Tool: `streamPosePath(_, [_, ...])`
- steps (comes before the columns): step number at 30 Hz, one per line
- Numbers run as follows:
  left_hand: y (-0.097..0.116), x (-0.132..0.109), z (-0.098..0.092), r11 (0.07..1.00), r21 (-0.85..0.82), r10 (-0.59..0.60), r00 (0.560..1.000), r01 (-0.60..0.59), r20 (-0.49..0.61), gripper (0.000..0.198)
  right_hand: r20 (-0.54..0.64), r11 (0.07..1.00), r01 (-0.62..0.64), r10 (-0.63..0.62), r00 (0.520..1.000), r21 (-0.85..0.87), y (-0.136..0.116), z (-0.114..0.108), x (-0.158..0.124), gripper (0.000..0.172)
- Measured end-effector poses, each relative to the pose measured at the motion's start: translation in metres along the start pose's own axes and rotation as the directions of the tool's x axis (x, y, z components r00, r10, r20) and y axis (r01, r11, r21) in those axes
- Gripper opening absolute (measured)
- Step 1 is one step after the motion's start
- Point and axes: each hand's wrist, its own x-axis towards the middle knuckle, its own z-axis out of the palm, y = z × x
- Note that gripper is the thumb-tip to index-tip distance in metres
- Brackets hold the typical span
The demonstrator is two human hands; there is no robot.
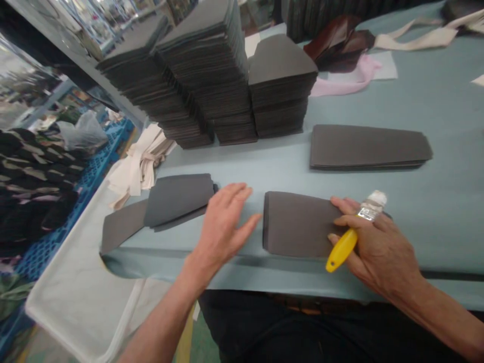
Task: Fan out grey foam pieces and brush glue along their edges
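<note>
My right hand (378, 247) holds a brush (346, 244) with a yellow handle and whitish bristles, the bristles pointing away from me. Its fingertips rest on the right part of a small stack of dark grey panels (298, 224) near the table's front edge. My left hand (227, 222) is to the left of that stack, fingers apart and holding nothing. Left of it, a loose pile of dark panels (179, 199) overlaps another panel (123, 224) at the table's corner.
Tall stacks of dark panels (212, 65) stand at the back of the table (272, 169). Another low stack (366, 146) lies at the right. Cream strips (141, 161) hang at the left edge. Below is a white bin (75, 302); brown and pink scraps lie behind.
</note>
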Motion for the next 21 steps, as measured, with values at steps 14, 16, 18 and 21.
streamPosePath(14, [-0.174, -0.052, -0.078, 0.966, 0.130, -0.249, 0.942, 0.224, 0.225, 0.057, 0.021, 0.998, -0.052, 0.052, 0.998, -0.023, 0.000, 0.000, -0.003, 0.018])
streamPosePath(16, [-0.176, -0.053, -0.078, 0.971, 0.087, -0.236, 0.949, 0.222, 0.209, 0.054, 0.040, 0.997, -0.075, 0.076, 0.996, -0.010, 0.000, 0.001, -0.004, 0.020])
streamPosePath(18, [-0.177, -0.054, -0.079, 0.973, 0.041, -0.231, 0.951, 0.227, 0.207, 0.052, 0.060, 0.994, -0.108, 0.109, 0.992, -0.006, 0.000, 0.000, -0.005, 0.020])
streamPosePath(21, [-0.177, -0.053, -0.080, 0.969, 0.001, -0.244, 0.953, 0.248, 0.180, 0.047, 0.089, 0.990, -0.141, 0.141, 0.986, -0.005, -0.002, -0.002, -0.003, 0.016])
